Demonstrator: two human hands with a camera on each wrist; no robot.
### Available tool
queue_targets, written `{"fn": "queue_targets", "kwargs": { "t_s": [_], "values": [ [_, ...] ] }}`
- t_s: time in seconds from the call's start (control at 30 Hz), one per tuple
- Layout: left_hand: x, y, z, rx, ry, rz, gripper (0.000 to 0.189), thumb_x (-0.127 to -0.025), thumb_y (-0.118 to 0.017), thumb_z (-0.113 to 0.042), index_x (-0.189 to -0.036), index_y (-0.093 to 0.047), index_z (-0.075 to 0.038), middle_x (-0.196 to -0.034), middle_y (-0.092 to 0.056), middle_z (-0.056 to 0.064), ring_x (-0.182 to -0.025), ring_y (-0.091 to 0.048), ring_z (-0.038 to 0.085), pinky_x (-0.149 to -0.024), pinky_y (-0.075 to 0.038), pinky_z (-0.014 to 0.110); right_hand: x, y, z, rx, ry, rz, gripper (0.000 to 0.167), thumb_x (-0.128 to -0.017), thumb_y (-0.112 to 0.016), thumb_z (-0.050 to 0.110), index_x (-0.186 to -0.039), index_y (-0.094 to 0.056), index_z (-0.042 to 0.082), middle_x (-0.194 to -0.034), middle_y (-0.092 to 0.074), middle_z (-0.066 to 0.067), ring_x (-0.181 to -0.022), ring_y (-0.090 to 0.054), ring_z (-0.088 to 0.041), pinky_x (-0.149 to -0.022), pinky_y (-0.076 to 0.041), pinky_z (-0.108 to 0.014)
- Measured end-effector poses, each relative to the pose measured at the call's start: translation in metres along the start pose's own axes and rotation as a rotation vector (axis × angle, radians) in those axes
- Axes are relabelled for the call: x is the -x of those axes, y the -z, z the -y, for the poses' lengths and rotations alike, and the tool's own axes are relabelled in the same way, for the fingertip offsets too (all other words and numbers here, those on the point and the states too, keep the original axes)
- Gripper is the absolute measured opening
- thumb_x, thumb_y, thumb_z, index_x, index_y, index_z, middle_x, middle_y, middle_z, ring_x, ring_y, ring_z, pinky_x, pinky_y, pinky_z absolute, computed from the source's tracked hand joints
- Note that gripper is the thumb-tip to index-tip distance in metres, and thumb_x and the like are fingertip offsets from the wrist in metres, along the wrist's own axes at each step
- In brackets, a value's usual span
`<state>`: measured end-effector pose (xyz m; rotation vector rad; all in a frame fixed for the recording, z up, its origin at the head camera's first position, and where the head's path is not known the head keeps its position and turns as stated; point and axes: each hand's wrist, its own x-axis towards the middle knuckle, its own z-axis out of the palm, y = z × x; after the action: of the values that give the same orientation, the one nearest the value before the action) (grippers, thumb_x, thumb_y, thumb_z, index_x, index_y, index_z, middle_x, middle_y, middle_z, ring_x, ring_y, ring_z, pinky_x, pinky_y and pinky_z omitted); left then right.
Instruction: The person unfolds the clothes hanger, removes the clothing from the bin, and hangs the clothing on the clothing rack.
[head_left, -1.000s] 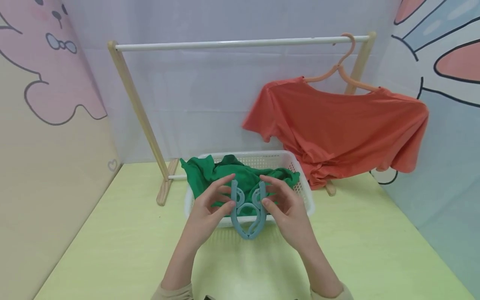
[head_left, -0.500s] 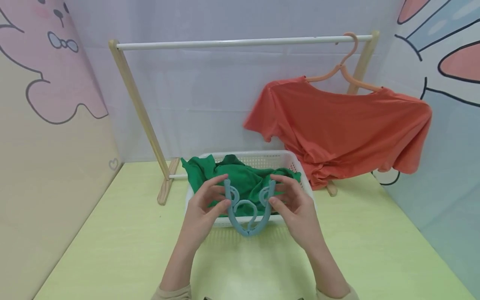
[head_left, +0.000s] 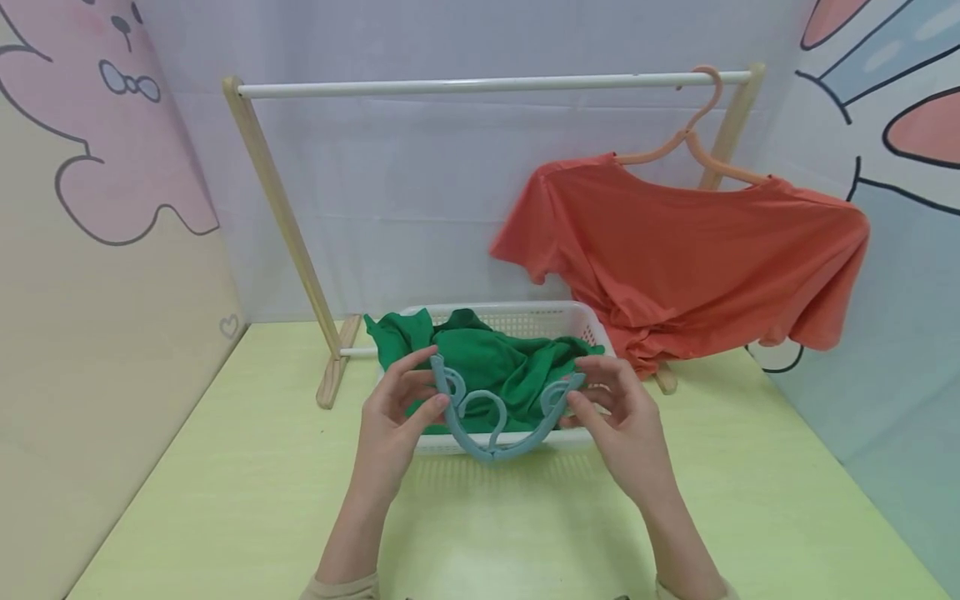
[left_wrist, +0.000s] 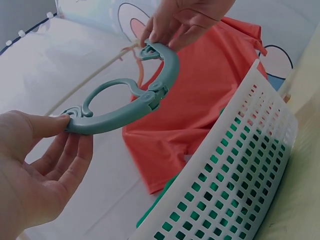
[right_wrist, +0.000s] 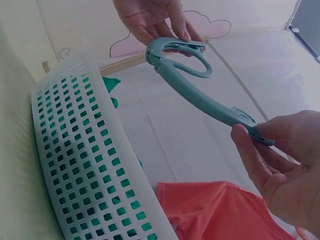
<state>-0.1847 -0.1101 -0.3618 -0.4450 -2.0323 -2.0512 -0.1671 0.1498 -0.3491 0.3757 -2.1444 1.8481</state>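
A blue-green folding clothes hanger (head_left: 492,454) is held in the air over the front rim of the basket, bent into a wide U with its hook (head_left: 491,402) curled up between the arms. My left hand (head_left: 399,404) pinches the tip of one arm between thumb and fingers. The tip of the other arm is pinched by my right hand (head_left: 618,408). Hinge joints (left_wrist: 152,95) show at the hanger's middle in the left wrist view. Behind the hands, a crumpled green cloth garment (head_left: 487,358) fills the white perforated basket (head_left: 581,312).
A clothes rack with wooden legs (head_left: 281,208) and a white rail (head_left: 450,86) stands behind the basket. From its right end hangs an orange hanger (head_left: 702,108) bearing a red T-shirt (head_left: 675,258). Printed walls flank the pale green table (head_left: 247,500) on both sides.
My hands have moved apart, the right one farther to the right, and the hanger's arms have spread from a narrow, folded shape into a wider U.
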Motion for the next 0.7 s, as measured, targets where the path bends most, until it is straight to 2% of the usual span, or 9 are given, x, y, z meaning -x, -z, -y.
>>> {"fn": "queue_targets", "kwargs": {
  "t_s": [0.13, 0.23, 0.4, 0.53, 0.7],
  "values": [
    [-0.001, -0.002, 0.001, 0.025, 0.021, 0.012, 0.051, -0.093, -0.067, -0.005, -0.140, -0.051, -0.013, -0.106, -0.066, -0.007, -0.092, -0.066, 0.009, -0.075, -0.062, 0.032, 0.001, 0.006, -0.003, 0.169, 0.103, 0.015, 0.050, -0.089, -0.070, 0.002, -0.136, -0.058, 0.015, -0.120, -0.059, 0.000, -0.085, -0.068, -0.007, -0.069, -0.061, -0.026],
    [-0.001, -0.003, 0.002, 0.030, 0.020, 0.022, 0.050, -0.093, -0.068, -0.007, -0.140, -0.051, -0.014, -0.107, -0.066, -0.005, -0.093, -0.066, 0.011, -0.076, -0.062, 0.033, 0.001, 0.010, -0.006, 0.274, 0.223, 0.020, 0.053, -0.083, -0.075, -0.003, -0.132, -0.062, 0.015, -0.132, -0.057, 0.002, -0.089, -0.065, -0.007, -0.069, -0.059, -0.020],
    [-0.002, -0.003, 0.003, 0.030, 0.034, 0.015, 0.050, -0.093, -0.067, -0.006, -0.140, -0.052, -0.015, -0.108, -0.065, 0.000, -0.091, -0.065, 0.009, -0.075, -0.062, 0.033, 0.001, 0.013, -0.008, 0.395, 0.378, 0.012, 0.060, -0.074, -0.080, -0.009, -0.127, -0.065, 0.013, -0.124, -0.063, -0.001, -0.097, -0.057, -0.007, -0.074, -0.054, -0.013],
    [-0.003, 0.001, 0.001, 0.046, 0.070, -0.035, 0.051, -0.093, -0.067, -0.006, -0.140, -0.051, -0.017, -0.108, -0.065, -0.001, -0.091, -0.065, 0.010, -0.075, -0.062, 0.033, 0.002, 0.015, -0.010, 0.483, 0.422, -0.016, 0.061, -0.070, -0.084, -0.007, -0.124, -0.068, 0.016, -0.119, -0.064, 0.000, -0.099, -0.053, -0.005, -0.076, -0.048, -0.007],
    [-0.002, 0.004, -0.002, 0.100, 0.109, -0.142, 0.051, -0.093, -0.067, -0.005, -0.139, -0.050, -0.020, -0.109, -0.065, 0.000, -0.095, -0.068, 0.010, -0.076, -0.062, 0.032, 0.001, 0.019, -0.012, 0.506, 0.450, -0.067, 0.057, -0.067, -0.087, -0.003, -0.119, -0.071, 0.015, -0.116, -0.065, -0.002, -0.110, -0.050, -0.004, -0.082, -0.042, -0.006]
  ]
}}
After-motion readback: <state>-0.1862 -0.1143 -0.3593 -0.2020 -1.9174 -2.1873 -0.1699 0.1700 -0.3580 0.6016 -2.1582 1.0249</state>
